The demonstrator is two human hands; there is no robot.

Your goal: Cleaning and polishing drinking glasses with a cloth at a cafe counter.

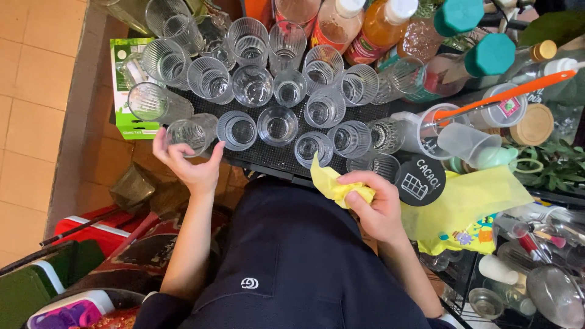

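My left hand (186,164) grips a clear ribbed drinking glass (192,131) at the near left corner of a black mat (268,155). That mat carries several more upturned clear glasses (277,125) standing close together. My right hand (375,204) is closed on a crumpled yellow cloth (332,183), held just in front of the mat's near edge, below a small glass (314,148). A dark garment on my body fills the lower middle.
Bottles (378,27) with orange liquid and teal-capped jars (487,55) stand behind the glasses. To the right are plastic cups, an orange-handled tool (506,94), a round black lid (420,180), a yellow bag (469,204) and clutter. A green box (125,91) and tiled floor lie left.
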